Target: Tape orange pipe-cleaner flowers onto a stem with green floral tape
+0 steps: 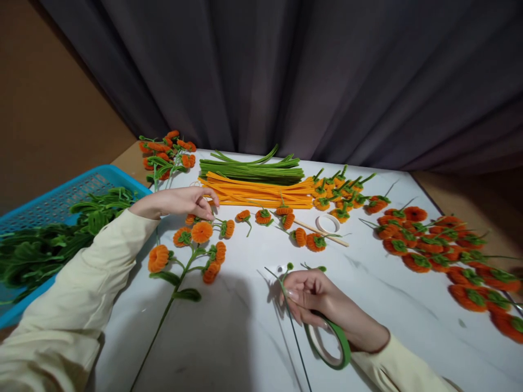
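My left hand [186, 202] is over the left side of the table, thumb and forefinger apart, just above some orange pipe-cleaner flowers with green backs. Whether its fingertips touch one of them I cannot make out. Just below it lies a flower spray [202, 232] on a long green stem with leaves. My right hand [312, 296] is closed on a thin dark green wire stem [297, 340], which has small green tips at its top. A roll of green floral tape [342, 344] hangs at the fingers of that same hand.
A blue basket [108, 170] of green leaves stands at left. Green [253, 170] and orange pipe cleaners [261, 193] lie at the back. Another orange spray [163, 158] is at back left. Loose orange flowers [431, 242] spread right. A white ring [328, 224] touches a wooden stick [337, 240].
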### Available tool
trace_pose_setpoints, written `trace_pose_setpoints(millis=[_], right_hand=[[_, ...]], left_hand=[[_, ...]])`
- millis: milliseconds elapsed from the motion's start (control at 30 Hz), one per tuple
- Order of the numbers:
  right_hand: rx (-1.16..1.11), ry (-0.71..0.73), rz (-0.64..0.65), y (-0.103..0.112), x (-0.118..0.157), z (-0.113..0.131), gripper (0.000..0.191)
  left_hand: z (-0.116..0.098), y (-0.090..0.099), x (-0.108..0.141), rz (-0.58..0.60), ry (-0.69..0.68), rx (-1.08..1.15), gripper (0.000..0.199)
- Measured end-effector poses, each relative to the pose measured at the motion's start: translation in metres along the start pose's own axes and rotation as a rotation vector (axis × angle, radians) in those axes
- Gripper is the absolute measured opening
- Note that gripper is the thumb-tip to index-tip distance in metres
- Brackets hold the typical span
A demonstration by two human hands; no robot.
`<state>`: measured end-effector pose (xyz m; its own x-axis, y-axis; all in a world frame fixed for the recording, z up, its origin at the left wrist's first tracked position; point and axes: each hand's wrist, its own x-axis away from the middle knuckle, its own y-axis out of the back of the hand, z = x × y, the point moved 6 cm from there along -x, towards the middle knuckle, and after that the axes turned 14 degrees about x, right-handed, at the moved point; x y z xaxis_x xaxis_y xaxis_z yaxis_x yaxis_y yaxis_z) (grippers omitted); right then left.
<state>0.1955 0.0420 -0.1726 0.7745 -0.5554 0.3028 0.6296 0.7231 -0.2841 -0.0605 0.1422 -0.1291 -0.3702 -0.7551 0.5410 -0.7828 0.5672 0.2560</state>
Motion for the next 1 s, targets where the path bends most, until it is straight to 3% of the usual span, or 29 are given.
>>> trace_pose_setpoints(millis=[200,300,400,467,533,633,700,867,1000], right_hand=[[0.013,-0.015,-0.027,-0.001,0.001,0.002,0.025],[0.002,-0.014,-0.042,-0.002,0.002,0.005,0.025],[0.000,-0.003,-0.040,-0.003,0.003,0.005,0.024],[0.002,0.017,-0.034,-0.002,0.002,0.005,0.024],[0.001,0.041,-0.024,-0.002,0.002,0.004,0.024],[-0.014,0.067,-0.005,-0.003,0.001,0.004,0.024],[-0.019,0.072,-0.004,-0.003,0.001,0.004,0.024],[-0.029,0.084,-0.002,-0.004,0.000,0.004,0.021],[-0.024,0.098,0.001,-0.004,0.000,0.004,0.023]], left_hand=[[-0.008,0.006,0.003,-0.083,-0.039,-0.159,0.033],[-0.030,0.012,0.023,-0.304,-0.098,-0.324,0.038],[-0.056,0.007,0.050,-0.508,-0.188,-0.424,0.041],[-0.066,-0.007,0.059,-0.503,-0.237,-0.453,0.041],[-0.073,-0.026,0.059,-0.409,-0.360,-0.499,0.038],[-0.070,-0.053,0.045,-0.243,-0.523,-0.607,0.032],[-0.063,-0.060,0.030,-0.262,-0.559,-0.701,0.032],[-0.045,-0.070,-0.004,-0.246,-0.452,-0.956,0.034],[-0.043,-0.074,-0.006,-0.229,-0.383,-1.032,0.036]])
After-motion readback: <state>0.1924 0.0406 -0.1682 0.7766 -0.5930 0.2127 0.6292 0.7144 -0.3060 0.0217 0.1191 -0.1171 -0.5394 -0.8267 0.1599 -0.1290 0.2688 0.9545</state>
